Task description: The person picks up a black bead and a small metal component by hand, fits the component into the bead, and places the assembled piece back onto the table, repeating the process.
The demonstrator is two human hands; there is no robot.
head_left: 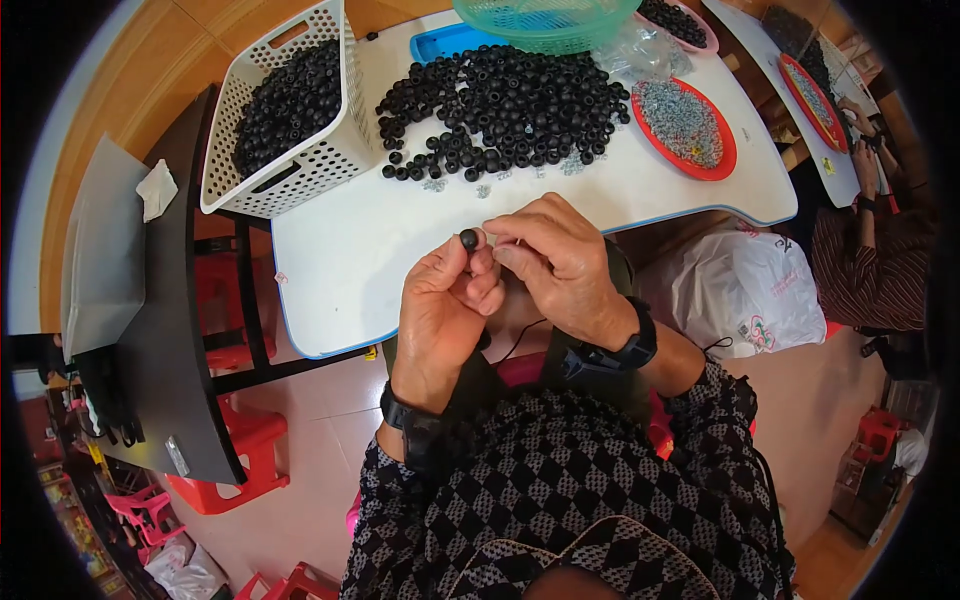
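My left hand (445, 300) pinches a small black round bead (468, 239) between thumb and forefinger, just above the near edge of the white table (330, 260). Close against it, my right hand (560, 265) has its fingertips closed beside the bead; whether they hold a small part I cannot see. A large heap of the same black beads (505, 105) lies on the table beyond my hands, with a few small silver bits (435, 184) scattered at its near edge.
A white perforated basket (330, 150) full of black beads stands at the left. A red tray of silver parts (685, 125) lies at the right, a green basket (545, 22) and a blue tray (445, 42) at the back. Another person (870, 250) sits at the far right.
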